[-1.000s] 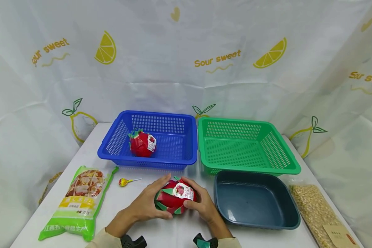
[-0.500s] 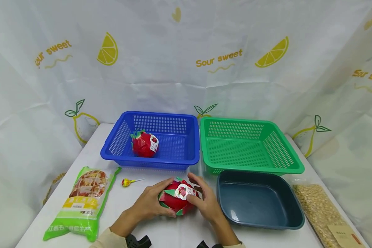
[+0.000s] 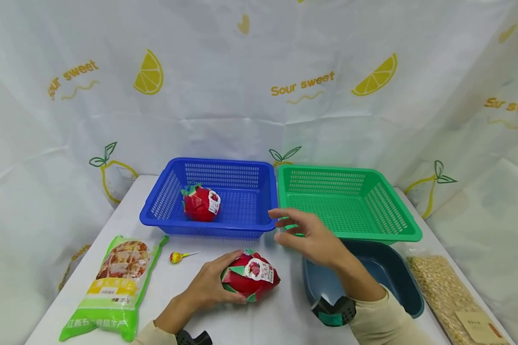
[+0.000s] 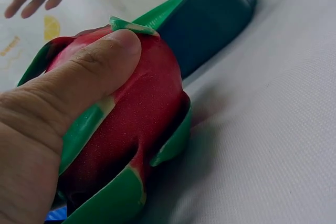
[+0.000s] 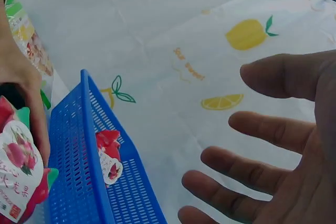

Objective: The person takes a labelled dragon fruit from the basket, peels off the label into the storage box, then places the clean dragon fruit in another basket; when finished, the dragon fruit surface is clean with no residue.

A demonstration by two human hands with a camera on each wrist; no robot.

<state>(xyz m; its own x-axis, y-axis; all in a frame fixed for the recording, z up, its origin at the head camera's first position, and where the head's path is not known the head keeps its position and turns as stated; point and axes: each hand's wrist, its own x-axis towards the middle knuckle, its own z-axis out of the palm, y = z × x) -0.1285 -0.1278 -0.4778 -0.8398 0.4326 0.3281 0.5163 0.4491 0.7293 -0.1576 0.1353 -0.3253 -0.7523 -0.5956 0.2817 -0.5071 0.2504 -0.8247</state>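
A red dragon fruit [image 3: 252, 282] with green scales and a white label stands at the front middle of the table. My left hand [image 3: 209, 285] grips it from the left; in the left wrist view the thumb [image 4: 100, 69] lies across its red skin. Raised above the dark blue basin, my right hand [image 3: 312, 237] holds nothing, and its fingers [image 5: 252, 169] are spread in the right wrist view. Another dragon fruit [image 3: 200, 203] lies in the left part of the blue basket [image 3: 246, 230], its label facing right.
A green basket [image 3: 349, 235] is right of the blue one. The dark blue basin [image 3: 375, 258] sits before it, partly behind my right forearm. A bag of grains [image 3: 449, 292] lies far right. On the left are a lollipop [image 3: 177, 257] and a green food bag [image 3: 110, 287].
My right hand has let go of the dragon fruit and moved up and to the right, over the basin. The left hand keeps its grip on the fruit.
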